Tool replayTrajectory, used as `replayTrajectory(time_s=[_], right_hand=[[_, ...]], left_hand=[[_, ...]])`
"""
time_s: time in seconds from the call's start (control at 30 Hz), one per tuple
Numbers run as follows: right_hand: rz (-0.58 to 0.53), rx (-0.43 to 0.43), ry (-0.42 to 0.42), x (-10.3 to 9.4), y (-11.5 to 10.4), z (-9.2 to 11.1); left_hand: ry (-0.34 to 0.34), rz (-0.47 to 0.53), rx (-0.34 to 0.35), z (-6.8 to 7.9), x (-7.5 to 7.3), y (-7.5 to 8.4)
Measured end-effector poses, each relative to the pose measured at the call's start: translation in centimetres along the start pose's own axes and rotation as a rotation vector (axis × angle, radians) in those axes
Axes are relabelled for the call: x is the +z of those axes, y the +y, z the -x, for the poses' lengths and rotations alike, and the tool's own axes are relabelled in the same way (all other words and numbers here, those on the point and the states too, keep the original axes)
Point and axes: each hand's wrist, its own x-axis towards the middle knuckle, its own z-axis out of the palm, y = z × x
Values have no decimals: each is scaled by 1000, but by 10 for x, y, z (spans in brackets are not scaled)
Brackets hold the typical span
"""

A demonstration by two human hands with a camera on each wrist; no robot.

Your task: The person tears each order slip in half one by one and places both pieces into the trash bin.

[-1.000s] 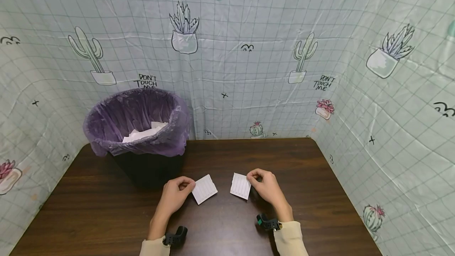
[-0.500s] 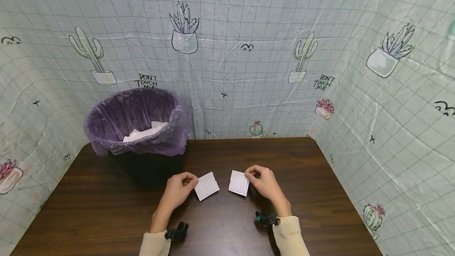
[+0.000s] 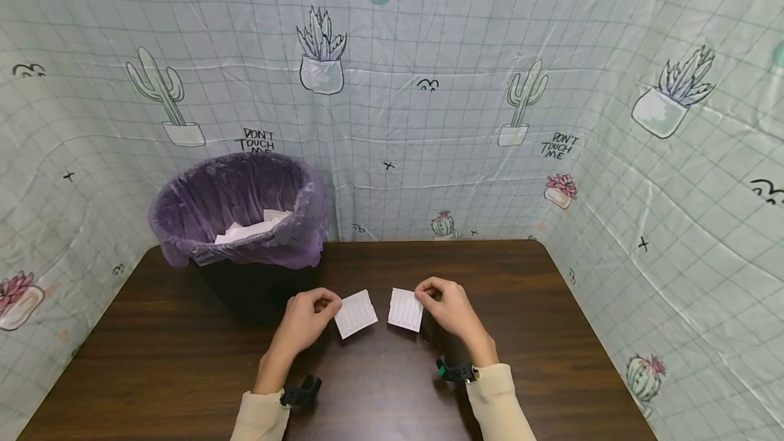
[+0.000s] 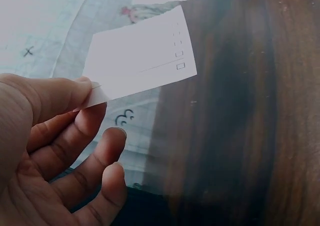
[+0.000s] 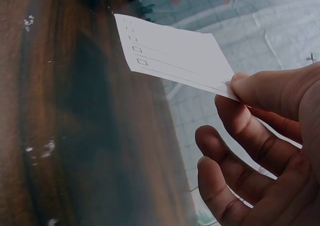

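Observation:
Between thumb and forefinger my left hand (image 3: pixel 304 322) pinches a small piece of lined white paper (image 4: pixel 140 55) by its outer edge. Rows of little checkboxes run along one side of it. My right hand (image 3: pixel 452 308) pinches a second, similar piece of paper (image 5: pixel 175 55), also with lines and checkboxes. The two pieces are held up over the table, apart, with a narrow gap between their inner edges. In both wrist views the other fingers curl loosely below the paper.
At the back left of the brown wooden table (image 3: pixel 380 393) stands a black bin (image 3: pixel 257 284) lined with a purple bag (image 3: pixel 312 223). White paper pieces (image 3: pixel 251 231) lie inside it. A patterned cloth (image 3: pixel 392 121) hangs behind and at both sides.
Both hands have moved slightly away from the body. The right hand has shifted left with its paper, and the left a little right, so the gap between the papers is narrower.

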Motion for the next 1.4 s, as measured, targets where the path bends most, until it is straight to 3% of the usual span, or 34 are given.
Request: replayTrajectory(time_s=[0.43,1.0,1.4], right_hand=[[19,-38,-32,-13,-18,-14],[70,-103,-38,-29,-40,-31],[55,-164,-46,-26,-63,-44]], left_hand=[[2,-35,64,1,-22,13],[68,-127,148,7,-51,39],[130,-176,224,14,-64,54]])
